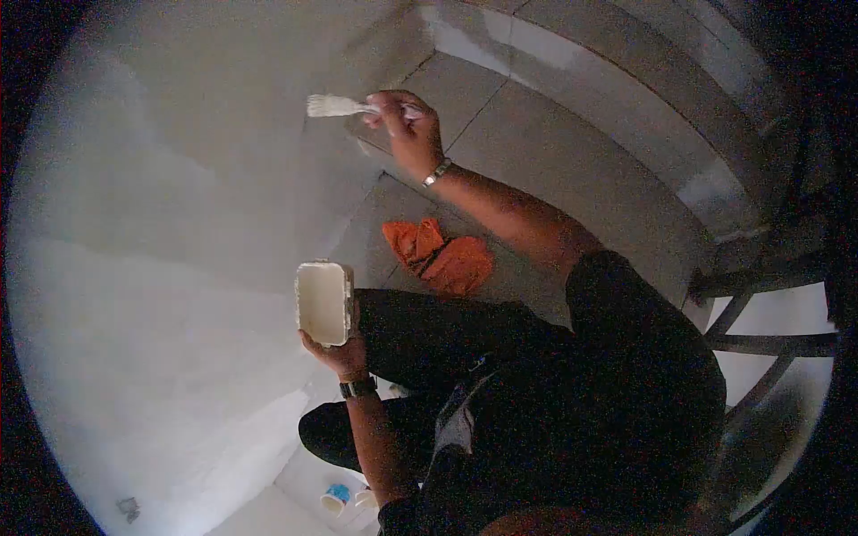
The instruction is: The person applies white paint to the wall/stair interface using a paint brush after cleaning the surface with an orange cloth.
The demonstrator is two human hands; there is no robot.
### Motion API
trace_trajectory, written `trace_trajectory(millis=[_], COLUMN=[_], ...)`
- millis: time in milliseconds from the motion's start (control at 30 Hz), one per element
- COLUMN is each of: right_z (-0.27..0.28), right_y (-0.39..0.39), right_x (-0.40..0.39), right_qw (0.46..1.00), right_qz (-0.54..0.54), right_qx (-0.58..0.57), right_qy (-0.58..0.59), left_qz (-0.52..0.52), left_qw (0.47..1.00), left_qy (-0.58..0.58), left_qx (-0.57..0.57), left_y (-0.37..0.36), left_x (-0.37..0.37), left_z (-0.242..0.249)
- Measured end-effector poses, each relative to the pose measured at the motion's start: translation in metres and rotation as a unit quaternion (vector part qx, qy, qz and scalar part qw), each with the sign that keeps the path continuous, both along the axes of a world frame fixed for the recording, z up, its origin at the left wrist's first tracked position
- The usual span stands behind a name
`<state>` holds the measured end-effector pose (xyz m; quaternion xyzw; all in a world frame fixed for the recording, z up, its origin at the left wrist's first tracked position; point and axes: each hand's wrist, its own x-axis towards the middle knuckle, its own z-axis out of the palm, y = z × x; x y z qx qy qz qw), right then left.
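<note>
My right hand (407, 125), raised near the wall, is closed round the handle of a paintbrush (335, 105). Its pale, paint-coated bristles point left toward the wall (179, 196) and overlap it in this view. Below, my left hand (340, 353) grips a rectangular off-white paint container (323, 302) from its lower end. The open top faces me, and its inside and rim are coated in pale paint. An orange cloth (442, 257) lies crumpled on the tiled floor between my two arms.
A blue-and-white cup (334, 498) lies on the floor at the bottom, beside another pale item. At upper right, a tiled step (581, 71) runs along the floor. A dark barred frame (769, 344) stands behind me at the right.
</note>
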<state>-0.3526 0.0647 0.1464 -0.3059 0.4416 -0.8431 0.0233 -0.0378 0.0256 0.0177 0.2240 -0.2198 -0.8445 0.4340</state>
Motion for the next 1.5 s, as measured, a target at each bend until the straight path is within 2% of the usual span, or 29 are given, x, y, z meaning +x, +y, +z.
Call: trace_trajectory(millis=[67,133,167,233,267,300,367,467,533,567,600,633,667,733,767,833,967,1033,1100,1233,1333,1367,1400,1467,1500], right_z=[-0.011,-0.016,-0.021,-0.046,-0.044,-0.043,-0.049,-0.059,-0.060,-0.058,-0.054,-0.045,-0.040,0.022,0.037,0.052,0.014,-0.029,-0.068,-0.100,-0.116,-0.121,-0.124,-0.078,-0.035], right_y=[0.003,0.010,0.012,0.008,0.008,0.007,-0.001,-0.015,-0.032,-0.041,-0.052,-0.063,-0.072,-0.062,-0.059,-0.056,-0.056,-0.060,-0.054,-0.038,-0.041,-0.049,-0.057,-0.067,-0.060], right_x=[-0.007,-0.006,-0.009,-0.022,-0.019,-0.017,-0.019,-0.018,-0.023,-0.027,-0.036,-0.045,-0.049,-0.027,-0.023,-0.018,-0.030,-0.034,-0.035,-0.026,-0.030,-0.042,-0.053,-0.059,-0.047], right_qw=[1.000,0.996,0.995,0.995,0.991,0.984,0.991,0.982,0.982,0.980,0.980,0.987,0.971,0.998,0.998,0.992,0.997,0.995,0.990,0.988,0.980,0.982,0.951,0.963,0.985], right_qz=[-0.021,-0.012,-0.038,-0.051,-0.070,-0.091,-0.023,-0.008,0.002,0.009,0.009,-0.055,-0.116,-0.030,-0.027,-0.054,-0.051,-0.048,-0.037,-0.016,-0.046,-0.126,-0.202,-0.174,-0.108], right_qx=[0.005,0.012,0.042,0.086,0.118,0.149,0.082,0.081,0.097,0.116,0.115,0.150,0.181,0.057,0.057,-0.056,-0.034,0.075,0.100,0.071,0.064,0.136,0.204,0.158,0.127], right_qy=[0.005,-0.088,-0.078,-0.017,0.003,0.023,-0.104,-0.169,-0.165,-0.161,-0.162,-0.029,0.105,0.009,0.008,0.095,0.040,-0.041,-0.088,-0.139,-0.184,-0.034,0.117,0.130,0.039], left_qz=[0.002,0.008,0.018,0.115,-0.010,-0.002,0.016,-0.016,0.028,0.028,0.016,0.004,0.005,-0.006,-0.004,-0.021,0.001,-0.002,-0.001,-0.001,-0.005,-0.005,-0.012,-0.019,-0.013], left_qw=[1.000,1.000,0.999,0.965,1.000,1.000,0.999,1.000,0.977,0.977,0.993,0.999,0.999,0.999,0.999,1.000,0.999,0.999,0.999,0.999,0.999,0.999,0.999,0.999,0.999], left_qy=[-0.004,-0.027,-0.029,-0.231,0.017,-0.005,-0.027,-0.007,-0.166,-0.167,-0.099,-0.031,-0.034,-0.047,-0.048,-0.019,-0.043,-0.040,-0.048,-0.038,-0.039,-0.040,-0.039,-0.041,-0.032], left_qx=[0.001,0.003,0.000,-0.050,0.007,-0.006,-0.022,0.006,-0.132,-0.133,-0.061,0.012,0.011,-0.019,-0.018,-0.009,0.013,-0.018,-0.011,0.008,0.005,0.005,-0.009,-0.022,-0.010], left_y=[0.001,0.009,0.018,0.034,0.005,0.001,0.002,0.004,0.006,0.004,0.000,-0.003,-0.005,-0.004,-0.004,-0.002,0.001,-0.001,0.002,-0.001,-0.001,-0.001,-0.001,0.000,0.000], left_x=[-0.001,-0.007,-0.014,-0.027,0.001,0.003,0.000,-0.003,-0.008,-0.006,-0.003,0.000,0.002,0.005,0.005,0.003,-0.001,-0.001,0.000,0.000,0.000,0.000,0.000,0.001,0.002], left_z=[0.003,0.017,0.026,0.060,0.007,0.009,0.014,0.013,0.015,0.012,0.003,-0.001,-0.006,-0.011,-0.010,-0.001,0.008,0.004,0.007,0.002,0.003,0.003,0.004,0.003,0.002])
